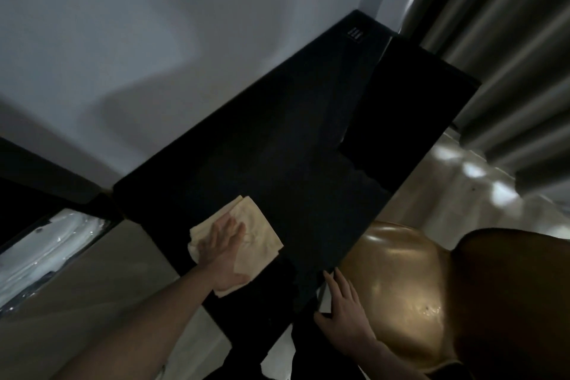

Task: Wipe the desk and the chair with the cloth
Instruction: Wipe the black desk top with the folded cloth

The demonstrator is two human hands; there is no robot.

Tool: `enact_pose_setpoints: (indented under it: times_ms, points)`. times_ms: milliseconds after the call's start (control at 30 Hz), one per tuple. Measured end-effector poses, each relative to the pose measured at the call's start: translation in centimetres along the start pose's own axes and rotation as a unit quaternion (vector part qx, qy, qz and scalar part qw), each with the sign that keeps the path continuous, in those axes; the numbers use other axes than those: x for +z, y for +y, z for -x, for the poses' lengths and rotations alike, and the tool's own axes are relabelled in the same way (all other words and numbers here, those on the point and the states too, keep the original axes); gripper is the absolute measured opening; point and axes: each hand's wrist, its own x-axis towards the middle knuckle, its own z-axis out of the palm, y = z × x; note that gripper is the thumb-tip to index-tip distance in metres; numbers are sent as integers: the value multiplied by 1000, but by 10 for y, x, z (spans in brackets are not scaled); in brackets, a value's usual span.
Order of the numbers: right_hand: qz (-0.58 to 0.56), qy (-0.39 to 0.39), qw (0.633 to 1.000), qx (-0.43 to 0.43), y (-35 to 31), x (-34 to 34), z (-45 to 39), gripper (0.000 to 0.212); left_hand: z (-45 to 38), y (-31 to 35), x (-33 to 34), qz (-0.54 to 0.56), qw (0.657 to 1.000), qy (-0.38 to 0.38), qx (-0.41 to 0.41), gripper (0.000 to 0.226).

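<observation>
A black desk runs along the wall, tilted in my view. A pale yellow cloth lies flat on its near left part. My left hand presses on the cloth with its fingers straight and spread. My right hand rests at the desk's front edge, fingers straight, thumb under the edge, beside the chair. The brown glossy chair stands at the desk's front right, its seat catching light, its darker back nearer to me.
A white wall rises behind the desk. Grey curtains hang at the right. A darker black panel covers the desk's far right part. Pale floor shows beyond the chair. A glossy surface lies at the lower left.
</observation>
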Motion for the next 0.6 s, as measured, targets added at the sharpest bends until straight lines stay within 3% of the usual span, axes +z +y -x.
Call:
enact_pose_setpoints:
  times_ms: [267,333,433,600]
  points:
    - [41,-30,998,-32,22,-27,6,99,47,25,42,74,997,-5,-17,144]
    - [35,-22,999,-34,24,-34,8,98,56,26,44,60,997,54,-8,137]
    - [15,-4,999,-40,25,-42,9,97,67,34,53,44,979,196,29,106]
    - [-10,29,999,-36,15,-38,22,95,78,44,72,14,987,163,8,37]
